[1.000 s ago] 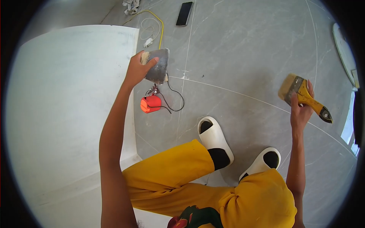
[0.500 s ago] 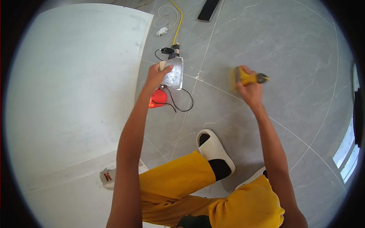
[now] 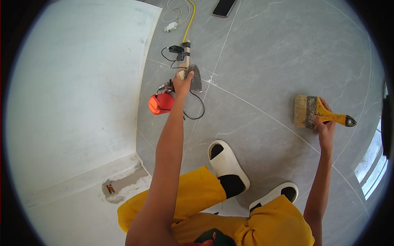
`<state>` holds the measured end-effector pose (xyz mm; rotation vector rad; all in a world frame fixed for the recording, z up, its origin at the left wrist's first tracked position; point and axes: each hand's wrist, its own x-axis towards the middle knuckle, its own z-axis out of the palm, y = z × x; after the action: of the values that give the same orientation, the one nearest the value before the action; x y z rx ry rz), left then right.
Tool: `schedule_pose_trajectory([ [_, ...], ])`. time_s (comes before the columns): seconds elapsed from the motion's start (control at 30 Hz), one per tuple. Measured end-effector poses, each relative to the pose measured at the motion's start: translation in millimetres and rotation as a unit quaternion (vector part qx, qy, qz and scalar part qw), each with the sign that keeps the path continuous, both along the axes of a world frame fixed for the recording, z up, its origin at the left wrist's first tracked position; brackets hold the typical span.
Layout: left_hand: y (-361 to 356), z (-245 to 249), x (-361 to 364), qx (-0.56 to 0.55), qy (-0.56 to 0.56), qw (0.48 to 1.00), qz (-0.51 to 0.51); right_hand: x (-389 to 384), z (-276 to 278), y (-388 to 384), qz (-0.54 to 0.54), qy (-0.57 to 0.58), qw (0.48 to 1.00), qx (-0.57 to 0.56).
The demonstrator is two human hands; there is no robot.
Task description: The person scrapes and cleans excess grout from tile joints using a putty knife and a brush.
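Observation:
My left hand point(image 3: 183, 84) is closed around the pale handle of a trowel point(image 3: 197, 80) with a flat, rounded-corner grey metal blade. It is near the end of a power strip point(image 3: 186, 51) with black plugs in it. An orange-red object point(image 3: 161, 103) with a black cord lies just left of my left wrist. Out to the right, my right hand point(image 3: 324, 128) grips a wide paintbrush point(image 3: 311, 111) by its yellow handle. Its pale bristles point left, and the dark ferrule looks smeared.
A white wall point(image 3: 78, 78) rises at the left, with a recessed box point(image 3: 110, 188) low in it. A yellow cable point(image 3: 191, 20), a white charger point(image 3: 170, 27) and a phone point(image 3: 224, 7) are on the grey tiled floor point(image 3: 262, 74). White slides point(image 3: 232, 162) are on my feet.
My right hand has moved right and slightly down with the paintbrush. My left hand has shifted a little right, turning the trowel so its blade looks darker and narrower.

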<state>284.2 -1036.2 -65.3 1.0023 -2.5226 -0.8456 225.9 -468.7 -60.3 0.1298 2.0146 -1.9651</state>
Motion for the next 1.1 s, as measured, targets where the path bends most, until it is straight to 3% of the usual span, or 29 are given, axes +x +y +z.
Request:
schedule_pose_trajectory([
  [0.13, 13, 9, -12, 0.036, -0.014, 0.997, -0.065, 4, -3, 2, 0.003, 0.011, 1.0, 0.016],
  [0.23, 8, 16, -19, -0.035, -0.099, 0.983, -0.149, 3, -4, 2, 0.002, 0.016, 1.0, 0.018],
  [0.33, 28, 12, -18, -0.013, -0.035, 0.987, -0.157, 0, 2, 1, 0.001, 0.007, 1.0, 0.013],
  [0.43, 33, 25, -18, -0.007, -0.062, 0.981, -0.184, 3, 1, 0, 0.007, 0.005, 1.0, 0.004],
  [0.53, 41, 17, -17, 0.048, -0.036, 0.987, -0.148, 2, -2, 4, 0.006, 0.009, 1.0, 0.007],
  [0.67, 39, 26, -21, 0.039, -0.075, 0.976, -0.202, 3, 3, 1, 0.015, 0.01, 1.0, -0.005],
  [0.77, 36, 35, -25, 0.05, -0.04, 0.981, -0.182, 1, 3, 0, 0.006, 0.038, 0.999, -0.024],
  [0.8, 37, 48, -28, 0.068, -0.027, 0.985, -0.157, 3, 3, 0, 0.003, 0.046, 0.998, -0.033],
  [0.87, 30, 89, -41, 0.097, 0.0, 0.99, -0.103, 5, -11, 21, 0.037, -0.044, 0.998, 0.015],
  [1.0, 36, 196, -25, 0.084, -0.149, 0.963, -0.21, 63, 20, 35, 0.182, -0.124, 0.976, 0.008],
  [1.03, 49, 221, -14, 0.086, -0.172, 0.955, -0.224, 91, 12, 31, 0.155, -0.14, 0.977, -0.032],
  [1.07, 61, 236, -2, 0.089, -0.194, 0.948, -0.237, 106, 13, 32, 0.204, -0.166, 0.963, 0.057],
  [1.1, 65, 236, 12, 0.126, -0.179, 0.949, -0.226, 127, -3, 34, 0.242, -0.104, 0.947, 0.182],
])
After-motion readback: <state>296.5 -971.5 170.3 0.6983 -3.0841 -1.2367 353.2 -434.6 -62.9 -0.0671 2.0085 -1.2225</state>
